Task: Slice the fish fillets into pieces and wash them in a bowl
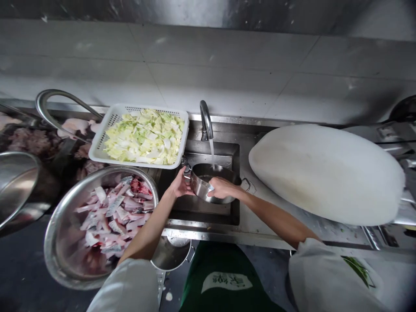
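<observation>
Steel pot (199,187) with a wide, low wall is sitting in or just above the sink (211,210), beneath the faucet (205,119), and a stream of water (212,149) is running into it. I am watching the left hand (182,183) holding its left side, thumb up by the rim and fingers reaching low along the wall. Over the near rim, the right hand (224,188) is keeping its fingers curled, with a small whitish patch showing at the tips. I am judging the pot stiff and not fragile, light when dry but growing heavier as water is gathering, with its wet metal turning slippery. For a sure hold I am favouring the right loop handle (247,184) and a matching grip opposite, rather than the smooth wall. Left of the sink, a basin (52,242) is carrying cut fish, and a white basket (138,164) is holding chopped cabbage; to the right, a white board (328,173) is lying on the bench (255,216). The left hand is hiding any handle on its side, the right is covering part of the near wall, and I cannot tell what the whitish patch is or whether the pot is touching the sink's floor.
</observation>
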A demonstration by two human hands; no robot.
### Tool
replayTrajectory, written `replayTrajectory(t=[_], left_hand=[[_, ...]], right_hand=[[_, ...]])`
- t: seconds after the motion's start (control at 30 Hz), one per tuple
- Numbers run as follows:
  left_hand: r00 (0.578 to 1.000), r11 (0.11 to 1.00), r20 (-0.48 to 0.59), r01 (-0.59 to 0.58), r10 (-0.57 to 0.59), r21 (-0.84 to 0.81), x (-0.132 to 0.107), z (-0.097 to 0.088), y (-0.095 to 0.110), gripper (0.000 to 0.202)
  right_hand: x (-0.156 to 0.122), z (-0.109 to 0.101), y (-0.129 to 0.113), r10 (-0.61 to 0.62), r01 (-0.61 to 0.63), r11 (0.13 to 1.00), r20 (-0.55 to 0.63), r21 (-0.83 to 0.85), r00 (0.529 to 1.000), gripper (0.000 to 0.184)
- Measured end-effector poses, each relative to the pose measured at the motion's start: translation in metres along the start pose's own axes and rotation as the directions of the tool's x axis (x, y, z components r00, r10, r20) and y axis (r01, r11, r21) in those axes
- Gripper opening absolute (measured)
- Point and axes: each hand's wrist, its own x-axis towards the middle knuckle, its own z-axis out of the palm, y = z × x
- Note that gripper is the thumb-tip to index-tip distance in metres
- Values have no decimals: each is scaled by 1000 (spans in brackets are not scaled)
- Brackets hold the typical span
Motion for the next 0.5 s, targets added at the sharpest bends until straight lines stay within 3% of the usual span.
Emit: replayTrajectory(t=[0.1, 0.17, 0.27, 0.37, 0.43, 0.5], left_hand=[[979, 985, 119, 168, -163, -33, -3, -10, -26, 33], [981, 983, 119, 165, -156, -74, 3, -5, -53, 12], [999, 978, 29, 35, -30, -204, 13, 17, -97, 30], [993, 943, -67, -114, 97, -313, 16, 39, -126, 56], [980, 922, -123, -192, 160, -337, 13, 48, -133, 70], [954, 901, -200, -279, 222, -332, 7, 54, -136, 77]], right_hand=[[-28, 5, 14, -34, 32, 991, -11, -133, 999, 23], [-45, 9, 29, -65, 61, 983, -18, -172, 998, 24], [-65, 10, 52, -39, 46, 945, 27, -324, 999, 23], [-76, 5, 74, 5, 22, 856, 51, -516, 999, 23], [-79, 5, 89, -11, -16, 861, -50, -508, 999, 26], [-76, 13, 101, 26, -98, 961, -268, -258, 963, 33]])
